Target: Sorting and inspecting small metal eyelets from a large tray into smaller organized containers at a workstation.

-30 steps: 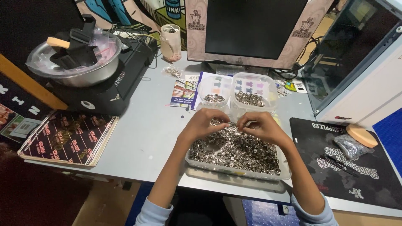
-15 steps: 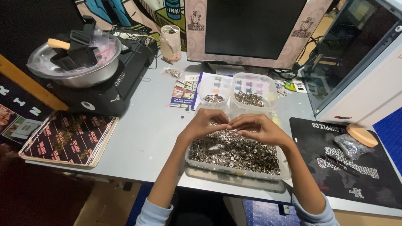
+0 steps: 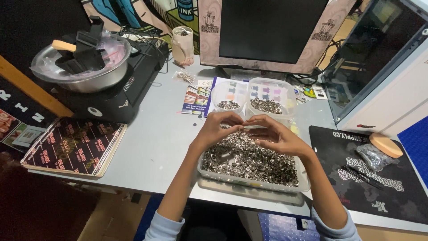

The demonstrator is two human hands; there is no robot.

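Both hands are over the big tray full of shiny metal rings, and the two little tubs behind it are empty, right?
Not quite. The head view shows both hands, left hand and right hand, over the big tray of metal rings, but the two little tubs behind it each hold some rings.

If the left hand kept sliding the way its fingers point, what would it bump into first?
The left hand points right, toward the right hand. Their fingertips already look touching above the tray of small metal rings, so it would probably meet those fingers first, though depth is hard to judge.
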